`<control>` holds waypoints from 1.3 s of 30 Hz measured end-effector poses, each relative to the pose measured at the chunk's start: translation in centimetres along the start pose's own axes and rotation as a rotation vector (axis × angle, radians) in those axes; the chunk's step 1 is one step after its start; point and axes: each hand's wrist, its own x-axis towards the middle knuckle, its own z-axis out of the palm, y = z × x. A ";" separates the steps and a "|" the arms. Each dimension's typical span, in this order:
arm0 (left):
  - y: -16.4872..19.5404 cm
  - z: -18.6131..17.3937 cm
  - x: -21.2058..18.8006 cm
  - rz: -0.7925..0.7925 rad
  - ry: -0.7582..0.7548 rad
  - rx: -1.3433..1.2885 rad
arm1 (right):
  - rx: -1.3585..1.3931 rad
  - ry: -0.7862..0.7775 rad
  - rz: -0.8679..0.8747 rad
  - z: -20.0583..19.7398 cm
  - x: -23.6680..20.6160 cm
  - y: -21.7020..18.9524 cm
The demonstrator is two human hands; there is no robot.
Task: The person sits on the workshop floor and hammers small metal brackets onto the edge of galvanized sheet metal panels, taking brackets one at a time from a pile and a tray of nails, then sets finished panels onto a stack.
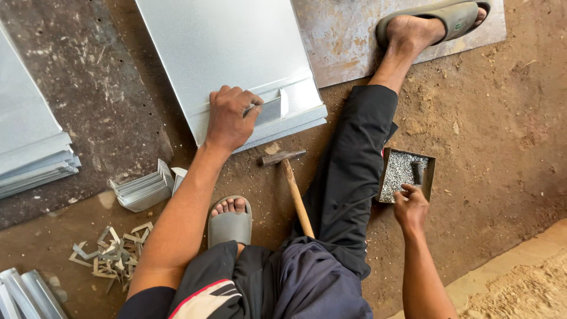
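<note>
My left hand [230, 117] presses a small bent metal bracket [273, 108] against the near edge of a pale sheet-metal panel [230, 53] lying on the ground. My right hand [410, 207] reaches into a small rusty metal tray [429, 171] full of tiny silvery fasteners, its fingers pinched at the tray's near edge. A wooden-handled hammer [292, 186] lies on the dirt between my legs, untouched by either hand.
A stack of folded metal sheets [29, 147] sits at the left. A pile of angle brackets [144, 189] and metal offcuts [112, 254] lie near my left foot. A rusty plate [348, 35] lies under my right foot. Sand at the lower right.
</note>
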 end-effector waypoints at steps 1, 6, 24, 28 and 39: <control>-0.2 0.0 -0.1 0.011 0.008 -0.024 | -0.056 -0.012 -0.101 0.6 -0.3 0.8; -0.4 -0.1 -0.1 0.002 -0.016 -0.029 | -0.003 -0.036 -0.122 2.3 -1.0 0.3; 7.4 0.6 -7.1 0.249 0.016 -0.265 | 0.121 0.032 -0.064 2.7 -0.2 -1.1; 9.1 1.7 -9.7 0.287 -0.175 -0.439 | 0.196 0.054 -0.116 3.4 0.1 -0.3; 5.1 2.6 -4.0 0.317 0.195 0.233 | 0.895 0.089 0.134 -0.5 -0.8 -5.5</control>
